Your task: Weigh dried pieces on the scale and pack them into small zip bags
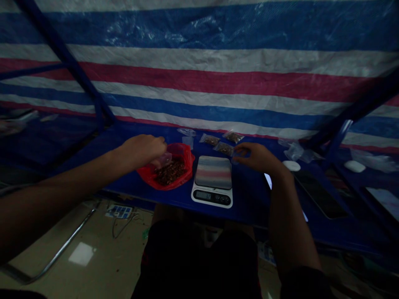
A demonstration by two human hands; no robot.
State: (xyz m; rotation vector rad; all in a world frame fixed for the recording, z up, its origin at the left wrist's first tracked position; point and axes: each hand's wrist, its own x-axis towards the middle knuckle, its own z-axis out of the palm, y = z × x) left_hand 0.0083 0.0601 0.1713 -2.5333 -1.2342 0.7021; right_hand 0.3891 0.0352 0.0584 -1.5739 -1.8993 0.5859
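Observation:
My left hand (145, 149) is over a red plastic bag (149, 180), its fingers closed around a small clear plastic cup or pouch (165, 158). Loose brown dried pieces (171, 171) fill the bag's bottom; what they are I cannot make out. On the right, my right hand (257, 157) has thumb and fingers curled at the end of a small clear zip bag (223, 148) of brown pieces, seemingly pinching its edge. Between my hands sits a white digital scale (212, 198) with a bare reflective plate (214, 172) and a lit display.
Filled packets (209, 140) and a clear plastic container (188, 142) are behind the scale. Clear bags (296, 150), a white case (291, 166) and a dark phone (321, 194) lie right on the blue table (246, 203). Blue metal bars (67, 58) stand before a striped sheet (199, 83).

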